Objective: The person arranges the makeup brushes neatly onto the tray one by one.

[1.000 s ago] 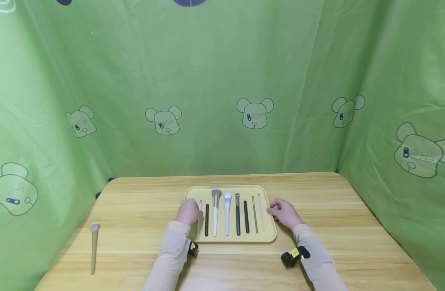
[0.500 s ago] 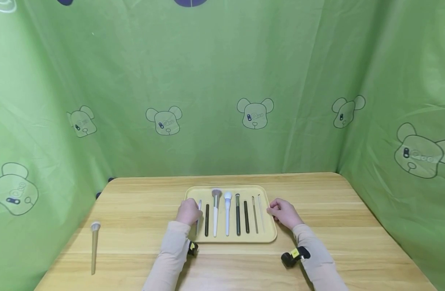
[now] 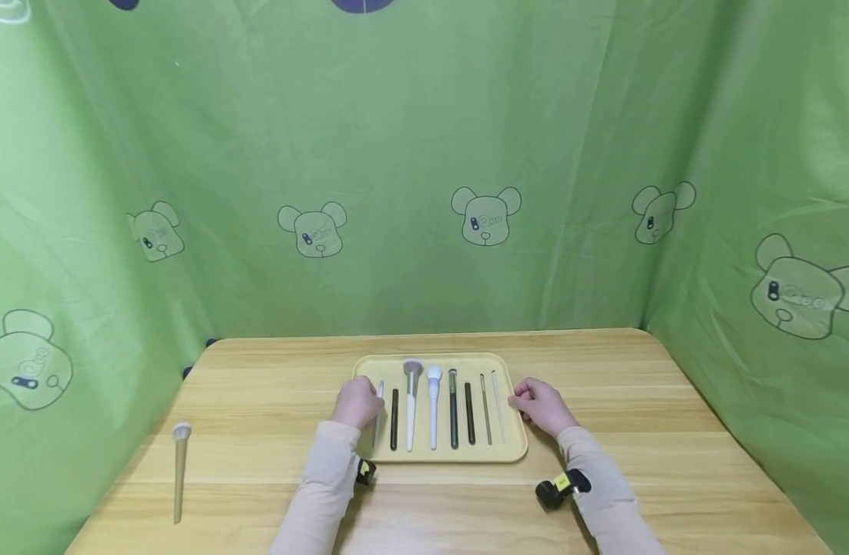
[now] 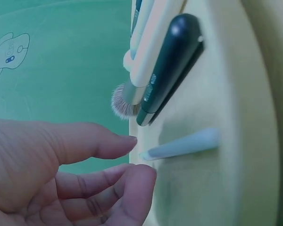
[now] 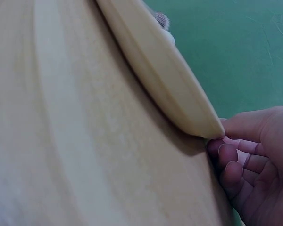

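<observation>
A pale yellow tray lies on the table, with several makeup brushes in a row on it. At its left end is a short pale brush, lying on the tray. My left hand hovers right beside this brush; thumb and forefinger stand apart with nothing between them. A short black-handled brush and a white-handled brush with a fluffy head lie to its right. My right hand holds the tray's right rim, the thumb on the edge and the other fingers curled below, as the right wrist view shows.
A brush with a tan handle lies alone at the left of the wooden table. Green curtains with bear-head prints enclose the back and both sides. A black wrist camera sits by the right sleeve.
My left hand has shifted slightly left, off the short pale brush. The right hand stays on the tray's rim, and the other brushes lie as before.
</observation>
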A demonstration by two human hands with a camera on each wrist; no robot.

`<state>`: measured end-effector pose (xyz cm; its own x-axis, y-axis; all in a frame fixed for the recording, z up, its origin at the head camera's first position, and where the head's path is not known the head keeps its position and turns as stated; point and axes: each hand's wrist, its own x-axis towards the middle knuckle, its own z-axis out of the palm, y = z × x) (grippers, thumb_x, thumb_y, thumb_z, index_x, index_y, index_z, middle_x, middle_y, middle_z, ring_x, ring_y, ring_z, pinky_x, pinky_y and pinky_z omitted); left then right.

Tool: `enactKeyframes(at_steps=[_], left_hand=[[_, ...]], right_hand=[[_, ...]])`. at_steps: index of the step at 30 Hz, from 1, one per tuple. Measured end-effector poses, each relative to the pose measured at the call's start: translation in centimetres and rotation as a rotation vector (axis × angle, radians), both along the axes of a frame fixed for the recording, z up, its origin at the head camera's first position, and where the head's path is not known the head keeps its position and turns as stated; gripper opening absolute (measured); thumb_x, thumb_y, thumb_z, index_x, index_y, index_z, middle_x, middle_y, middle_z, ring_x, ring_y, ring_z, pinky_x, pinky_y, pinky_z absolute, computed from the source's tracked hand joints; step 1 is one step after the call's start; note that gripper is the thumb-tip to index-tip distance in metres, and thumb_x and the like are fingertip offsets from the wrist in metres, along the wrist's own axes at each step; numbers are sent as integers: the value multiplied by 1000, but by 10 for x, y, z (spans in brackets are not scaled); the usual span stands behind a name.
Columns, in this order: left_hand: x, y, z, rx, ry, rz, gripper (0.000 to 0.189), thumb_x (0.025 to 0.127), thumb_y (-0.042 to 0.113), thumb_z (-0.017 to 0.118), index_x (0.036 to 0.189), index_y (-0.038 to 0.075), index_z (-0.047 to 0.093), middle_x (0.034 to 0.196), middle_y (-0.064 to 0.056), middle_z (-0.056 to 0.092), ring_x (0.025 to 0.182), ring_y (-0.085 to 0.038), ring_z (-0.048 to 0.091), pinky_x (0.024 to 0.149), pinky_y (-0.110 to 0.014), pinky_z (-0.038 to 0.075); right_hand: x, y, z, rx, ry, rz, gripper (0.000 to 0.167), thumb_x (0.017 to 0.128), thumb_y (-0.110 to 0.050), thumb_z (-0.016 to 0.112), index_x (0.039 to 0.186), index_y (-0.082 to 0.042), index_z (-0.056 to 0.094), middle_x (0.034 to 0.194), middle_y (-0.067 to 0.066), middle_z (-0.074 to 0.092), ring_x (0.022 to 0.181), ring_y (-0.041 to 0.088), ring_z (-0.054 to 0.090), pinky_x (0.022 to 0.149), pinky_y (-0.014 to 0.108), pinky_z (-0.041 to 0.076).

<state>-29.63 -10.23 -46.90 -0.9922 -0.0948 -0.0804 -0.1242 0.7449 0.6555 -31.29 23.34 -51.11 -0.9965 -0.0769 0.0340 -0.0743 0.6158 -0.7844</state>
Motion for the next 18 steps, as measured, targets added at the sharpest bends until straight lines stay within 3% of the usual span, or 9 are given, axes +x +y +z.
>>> enactKeyframes(at_steps=[8, 13, 18], left_hand=[[2, -7, 6, 1, 85, 2, 13, 84, 10, 64, 75, 5, 57, 70, -5, 57, 60, -16, 51, 55, -25, 42], [4, -18, 7, -27, 135, 14, 9, 83, 10, 62, 77, 5, 58, 72, -6, 59, 62, -17, 51, 56, -26, 41], [6, -35, 7, -34, 160, 31, 14, 85, 13, 61, 91, 1, 62, 83, -13, 66, 67, -21, 57, 58, -30, 46]], right_hand=[[1, 0, 1, 4, -3, -5, 14, 90, -9, 63, 96, 3, 59, 71, 6, 60, 60, 13, 54, 56, 25, 47], [1, 0, 0, 0, -8, -10, 15, 89, -10, 64, 97, 2, 59, 71, 5, 60, 61, 13, 54, 56, 25, 47], [0, 0, -1, 2, -8, -11, 15, 90, -10, 64, 97, 2, 59, 71, 5, 59, 60, 13, 54, 56, 25, 47]])
